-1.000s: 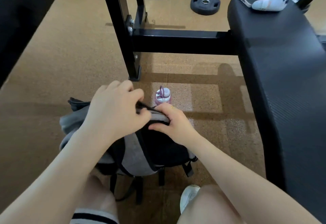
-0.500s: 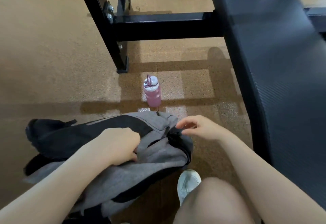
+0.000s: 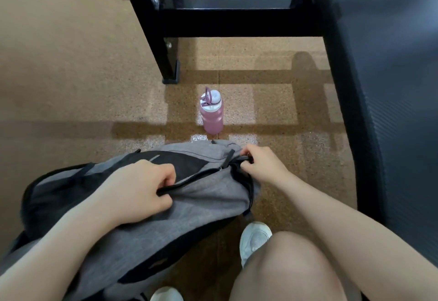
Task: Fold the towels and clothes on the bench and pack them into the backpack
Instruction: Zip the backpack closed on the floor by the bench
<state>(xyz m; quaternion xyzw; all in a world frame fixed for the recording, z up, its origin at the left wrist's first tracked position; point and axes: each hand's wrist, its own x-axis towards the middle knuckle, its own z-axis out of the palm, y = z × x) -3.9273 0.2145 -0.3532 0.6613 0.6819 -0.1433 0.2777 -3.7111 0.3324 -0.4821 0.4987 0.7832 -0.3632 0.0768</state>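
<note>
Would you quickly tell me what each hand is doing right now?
Left hand: closed, gripping the grey backpack along its zipper edge.
Right hand: closed, pinching a black strap or pull at the backpack's top end.

Backpack [image 3: 208,196]: heathered grey fabric with black panels and black straps. Bottle [image 3: 211,116]: translucent pink body, white cap, mauve loop. Floor [image 3: 71,75]: speckled tan cork pattern. Frame [image 3: 227,19]: gloss black. Worktop [image 3: 391,87]: black, fine ribbed texture. Shoe [image 3: 254,239]: white.
</note>
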